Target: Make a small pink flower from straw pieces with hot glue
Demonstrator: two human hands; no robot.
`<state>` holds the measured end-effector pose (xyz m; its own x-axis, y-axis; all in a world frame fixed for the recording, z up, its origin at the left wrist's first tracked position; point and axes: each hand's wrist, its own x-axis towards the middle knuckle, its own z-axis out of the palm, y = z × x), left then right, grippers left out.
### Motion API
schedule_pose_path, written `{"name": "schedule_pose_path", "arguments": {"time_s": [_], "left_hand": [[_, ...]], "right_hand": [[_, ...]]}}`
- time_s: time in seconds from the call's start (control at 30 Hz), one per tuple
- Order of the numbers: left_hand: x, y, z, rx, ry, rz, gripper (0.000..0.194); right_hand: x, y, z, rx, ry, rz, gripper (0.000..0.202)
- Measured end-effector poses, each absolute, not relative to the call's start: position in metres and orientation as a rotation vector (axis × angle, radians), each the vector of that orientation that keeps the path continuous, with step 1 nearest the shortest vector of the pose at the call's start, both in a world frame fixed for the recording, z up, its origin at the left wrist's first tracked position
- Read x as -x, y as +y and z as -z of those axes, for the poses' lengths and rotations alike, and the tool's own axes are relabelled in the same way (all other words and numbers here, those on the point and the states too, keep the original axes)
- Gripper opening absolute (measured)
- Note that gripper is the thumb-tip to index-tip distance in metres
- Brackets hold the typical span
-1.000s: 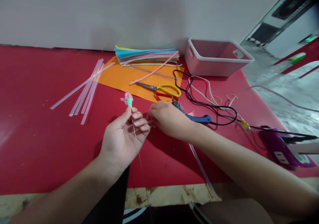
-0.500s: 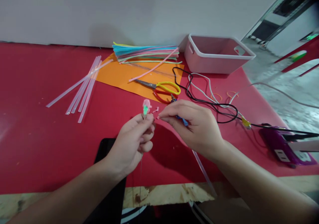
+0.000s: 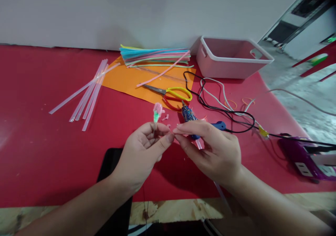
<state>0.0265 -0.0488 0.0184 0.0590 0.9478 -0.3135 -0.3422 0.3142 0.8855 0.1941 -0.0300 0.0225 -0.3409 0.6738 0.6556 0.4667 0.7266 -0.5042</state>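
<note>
My left hand [image 3: 147, 148] is closed around the thin wire stem of a small pipe-cleaner flower [image 3: 157, 112], pink on top and green below, which stands upright above the fingers. My right hand [image 3: 212, 146] is closed in a pinch on a tiny pink piece [image 3: 170, 129], and the fingertips of both hands meet there. More small pink bits [image 3: 165, 117] lie on the red table just past the fingers. Behind my right hand lies a blue glue gun [image 3: 189, 114] with a clear glue stick, partly hidden by the hand.
Scissors [image 3: 178, 94] rest partly on orange paper [image 3: 123, 85], beside a pile of coloured pipe cleaners [image 3: 154, 55]. Glue sticks [image 3: 90, 89] lie left. A pink basket [image 3: 236, 68], tangled cables [image 3: 225, 110] and a purple power strip [image 3: 301, 159] are right. A black phone-like slab [image 3: 111, 162] lies near the edge.
My hands have come together, and my left thumb and fingers now meet the right fingertips at the tiny pink piece. The right hand has shifted lower, uncovering more of the glue gun.
</note>
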Motion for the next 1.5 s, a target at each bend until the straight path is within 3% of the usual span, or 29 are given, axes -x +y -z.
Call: {"name": "schedule_pose_path", "arguments": {"time_s": [0.43,0.73,1.0,1.23,1.5], "left_hand": [[-0.027,-0.050,-0.020,-0.764,1.083,-1.148,0.020],[-0.028,-0.049,-0.019,-0.654,1.032,-1.120,0.025],[-0.030,-0.049,-0.022,-0.494,0.954,-1.056,0.034],[-0.033,-0.053,-0.028,-0.377,0.908,-1.008,0.019],[-0.031,-0.053,-0.026,-0.534,0.950,-0.916,0.026]], "right_hand": [[-0.202,-0.022,-0.028,0.832,-2.140,-0.432,0.012],[-0.200,-0.023,-0.024,0.758,-2.163,-0.127,0.015],[-0.200,-0.025,-0.020,0.816,-2.137,-0.129,0.016],[-0.202,-0.019,-0.026,0.853,-2.054,-0.186,0.014],[-0.201,-0.021,-0.025,0.844,-2.040,-0.190,0.014]]}}
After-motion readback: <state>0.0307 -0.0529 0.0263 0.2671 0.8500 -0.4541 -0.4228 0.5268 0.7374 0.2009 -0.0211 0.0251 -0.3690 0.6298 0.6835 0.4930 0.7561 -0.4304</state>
